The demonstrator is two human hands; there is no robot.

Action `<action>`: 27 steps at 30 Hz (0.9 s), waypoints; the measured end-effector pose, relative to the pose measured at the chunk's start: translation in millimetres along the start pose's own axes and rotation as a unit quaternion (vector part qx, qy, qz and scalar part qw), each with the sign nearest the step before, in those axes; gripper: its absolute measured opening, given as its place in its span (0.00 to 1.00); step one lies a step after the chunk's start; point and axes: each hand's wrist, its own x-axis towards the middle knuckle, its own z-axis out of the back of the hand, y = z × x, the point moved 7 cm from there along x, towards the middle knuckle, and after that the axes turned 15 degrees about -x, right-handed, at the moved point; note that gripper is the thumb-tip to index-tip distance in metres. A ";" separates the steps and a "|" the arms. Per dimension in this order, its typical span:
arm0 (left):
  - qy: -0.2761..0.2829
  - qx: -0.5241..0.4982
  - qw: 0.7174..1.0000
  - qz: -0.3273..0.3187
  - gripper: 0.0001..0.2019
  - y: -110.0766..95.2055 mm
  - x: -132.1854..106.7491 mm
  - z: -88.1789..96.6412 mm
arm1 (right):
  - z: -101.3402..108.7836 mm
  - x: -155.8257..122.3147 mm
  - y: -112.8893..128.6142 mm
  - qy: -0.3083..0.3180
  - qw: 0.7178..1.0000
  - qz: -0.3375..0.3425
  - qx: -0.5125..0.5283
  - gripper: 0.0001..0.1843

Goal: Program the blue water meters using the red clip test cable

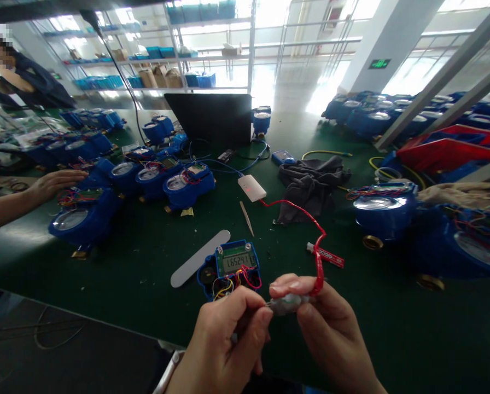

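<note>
My left hand [224, 345] and my right hand [331, 328] meet near the table's front edge, both pinched on a small grey connector [288, 303]. A red cable [310, 230] runs from that connector over my right fingers to a white box [252, 187]. Just beyond my hands lies a blue meter module [231, 268] with a lit display and loose coloured wires. A white flat strip [199, 265] lies to its left.
Several blue water meters [146, 175] crowd the left of the green table [146, 262], more at right [392, 210]. Another person's hand [52, 183] rests on one at left. A dark cloth [310, 186], a black laptop [210, 117] and red trays [445, 150] sit farther back.
</note>
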 end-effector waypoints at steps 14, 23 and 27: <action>-0.044 -0.025 0.999 -0.012 0.08 0.1 -3.3 19.5 | 22.8 4.5 -15.9 -0.084 0.990 -0.063 0.098 0.06; -0.025 -0.213 0.977 -0.010 0.08 1.7 -1.3 4.5 | 0.8 -8.2 -21.7 0.021 0.979 -0.101 0.176 0.07; -0.010 -0.330 0.942 0.054 0.07 12.4 -4.0 -2.5 | -8.8 -12.0 -20.7 0.081 0.972 -0.090 0.203 0.06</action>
